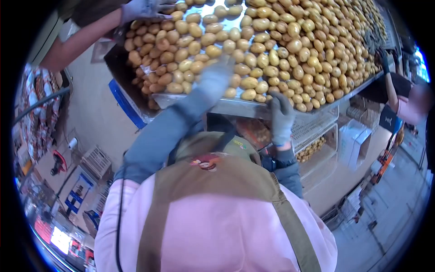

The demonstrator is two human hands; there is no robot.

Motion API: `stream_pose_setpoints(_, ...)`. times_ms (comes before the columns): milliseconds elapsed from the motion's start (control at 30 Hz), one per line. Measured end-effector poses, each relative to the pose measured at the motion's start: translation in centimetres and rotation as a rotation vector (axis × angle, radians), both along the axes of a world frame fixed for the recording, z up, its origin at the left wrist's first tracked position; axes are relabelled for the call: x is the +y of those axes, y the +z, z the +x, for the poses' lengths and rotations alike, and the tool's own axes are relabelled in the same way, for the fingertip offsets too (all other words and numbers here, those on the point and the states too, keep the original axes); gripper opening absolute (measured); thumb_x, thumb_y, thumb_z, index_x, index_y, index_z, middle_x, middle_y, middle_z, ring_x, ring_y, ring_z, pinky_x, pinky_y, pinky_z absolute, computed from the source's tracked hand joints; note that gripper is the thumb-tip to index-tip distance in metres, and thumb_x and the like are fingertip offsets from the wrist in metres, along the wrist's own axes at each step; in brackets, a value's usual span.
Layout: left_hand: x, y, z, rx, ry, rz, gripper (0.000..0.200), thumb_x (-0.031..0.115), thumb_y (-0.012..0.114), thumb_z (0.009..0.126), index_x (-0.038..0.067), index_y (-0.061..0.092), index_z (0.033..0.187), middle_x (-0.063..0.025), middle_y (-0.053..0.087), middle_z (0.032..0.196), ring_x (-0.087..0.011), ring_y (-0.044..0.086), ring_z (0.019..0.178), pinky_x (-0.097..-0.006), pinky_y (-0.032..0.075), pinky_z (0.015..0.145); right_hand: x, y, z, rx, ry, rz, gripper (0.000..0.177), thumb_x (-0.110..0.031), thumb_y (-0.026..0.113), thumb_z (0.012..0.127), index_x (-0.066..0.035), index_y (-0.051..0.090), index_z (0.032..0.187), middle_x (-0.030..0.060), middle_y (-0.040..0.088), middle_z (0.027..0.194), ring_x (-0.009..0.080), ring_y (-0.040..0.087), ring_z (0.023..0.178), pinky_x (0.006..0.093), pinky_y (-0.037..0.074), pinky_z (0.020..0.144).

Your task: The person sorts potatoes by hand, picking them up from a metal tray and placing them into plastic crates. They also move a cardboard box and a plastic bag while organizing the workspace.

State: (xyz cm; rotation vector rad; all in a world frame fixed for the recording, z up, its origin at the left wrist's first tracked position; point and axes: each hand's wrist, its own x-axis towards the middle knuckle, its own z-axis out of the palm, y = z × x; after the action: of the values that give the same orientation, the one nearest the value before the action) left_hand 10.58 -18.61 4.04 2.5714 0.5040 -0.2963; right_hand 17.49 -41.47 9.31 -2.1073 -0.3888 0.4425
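A metal sorting table [217,106] is heaped with wet, yellow-brown potatoes [294,45]. My left hand [217,76], in a pale glove, reaches over the near part of the heap, and motion smears its fingers. At the table's near rim is my right hand [282,117], in a grey glove with darker fingertips. Its fingers point up toward the nearest potatoes, apart from the thumb, and no potato shows in it. Bluish-grey sleeve covers reach up both my forearms.
At the upper left, a co-worker's gloved hand [147,10] reaches onto the potatoes. Another person [408,106] stands at the far right end. Below the table are plastic crates [317,131] with potatoes and a white bin [355,141]. Filled sacks [40,109] stand at left.
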Motion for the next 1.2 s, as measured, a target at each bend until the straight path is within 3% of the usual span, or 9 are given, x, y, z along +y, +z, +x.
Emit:
stream_pose_setpoints(100,-0.6,-10.5,5.0,0.034,0.072,0.040,0.027,0.012,0.059,0.089,0.005,0.069,0.113,-0.0151,0.071,0.110,-0.0259,0.073,0.090,-0.0436,0.059,0.063,8.1,0.0,0.0,-0.100,0.286,0.024,0.023,-0.002,0.063,0.093,-0.004,0.072,0.114,0.0115,0.072,0.097,0.0180,0.067,0.082,0.0310,0.054,0.076)
stream_pose_setpoints(233,2.1,-1.4,-3.5,-0.331,0.308,-0.294,0.039,0.021,0.070,0.090,0.004,0.064,0.126,-0.0100,0.068,0.124,-0.0271,0.071,0.097,-0.0357,0.058,0.081,13.4,0.7,-0.7,0.009,0.434,0.079,0.025,-0.001,0.061,0.095,-0.002,0.071,0.118,0.0074,0.071,0.096,0.0120,0.066,0.084,0.0267,0.053,0.077)
stream_pose_setpoints(333,4.7,1.4,-12.0,-0.400,0.927,-1.232,0.032,0.025,0.056,0.102,0.005,0.063,0.125,-0.0101,0.071,0.102,-0.0110,0.067,0.080,-0.0252,0.054,0.057,16.3,-0.5,-2.2,-0.108,0.519,0.099,0.021,-0.005,0.065,0.091,-0.006,0.072,0.110,0.0145,0.073,0.102,0.0295,0.070,0.091,0.0383,0.055,0.082)
stream_pose_setpoints(400,5.4,0.0,-16.4,-0.674,1.159,-1.359,0.043,0.033,0.042,0.108,0.001,0.058,0.132,-0.0132,0.070,0.105,-0.0166,0.068,0.078,-0.0232,0.052,0.055,19.7,-3.3,-3.3,-0.243,0.742,-0.016,0.028,-0.014,0.064,0.091,-0.009,0.068,0.118,0.0161,0.070,0.111,0.0346,0.068,0.099,0.0430,0.055,0.086)
stream_pose_setpoints(567,7.6,0.0,-19.8,-0.765,1.126,-1.039,0.049,0.037,0.034,0.111,0.002,0.050,0.142,-0.0133,0.068,0.121,-0.0227,0.069,0.102,-0.0317,0.058,0.078,30.9,-6.9,-6.4,-0.731,0.944,-0.224,0.053,-0.029,0.070,0.084,-0.014,0.058,0.134,0.0137,0.059,0.130,0.0321,0.051,0.124,0.0477,0.042,0.104)
stream_pose_setpoints(633,9.6,-0.9,-20.6,-0.962,1.161,-1.732,0.047,0.033,0.043,0.109,0.003,0.048,0.145,-0.0114,0.066,0.124,-0.0215,0.067,0.109,-0.0316,0.058,0.083,30.1,-8.3,-7.6,-0.853,1.005,-0.146,0.052,-0.026,0.072,0.081,-0.017,0.060,0.130,0.0114,0.058,0.130,0.0329,0.053,0.118,0.0478,0.044,0.096)
stream_pose_setpoints(967,12.4,-1.8,-20.7,-0.618,1.613,-1.161,0.028,0.022,0.055,0.101,0.006,0.068,0.120,-0.0034,0.068,0.113,-0.0184,0.067,0.094,-0.0295,0.055,0.082,26.1,-8.2,-12.0,-0.556,1.204,0.124,0.034,-0.019,0.065,0.086,-0.005,0.065,0.118,0.0175,0.059,0.123,0.0393,0.057,0.114,0.0502,0.046,0.097)
stream_pose_setpoints(1100,13.9,-5.3,-21.9,-0.447,1.025,-0.088,0.031,0.017,0.050,0.104,0.001,0.066,0.124,-0.0084,0.071,0.108,-0.0217,0.066,0.104,-0.0286,0.053,0.088,33.7,-7.9,-6.8,-0.697,1.157,-0.247,0.024,-0.023,0.060,0.092,-0.007,0.065,0.109,0.0155,0.062,0.121,0.0316,0.060,0.111,0.0441,0.051,0.088)
stream_pose_setpoints(1200,14.0,-4.5,-20.6,-0.681,1.413,-0.800,0.025,0.019,0.060,0.097,0.005,0.069,0.116,-0.0069,0.068,0.099,-0.0175,0.064,0.083,-0.0328,0.051,0.079,34.3,-8.8,-6.4,-0.773,1.069,-0.129,0.051,-0.034,0.064,0.090,-0.006,0.060,0.132,0.0155,0.054,0.143,0.0362,0.047,0.134,0.0516,0.037,0.113)
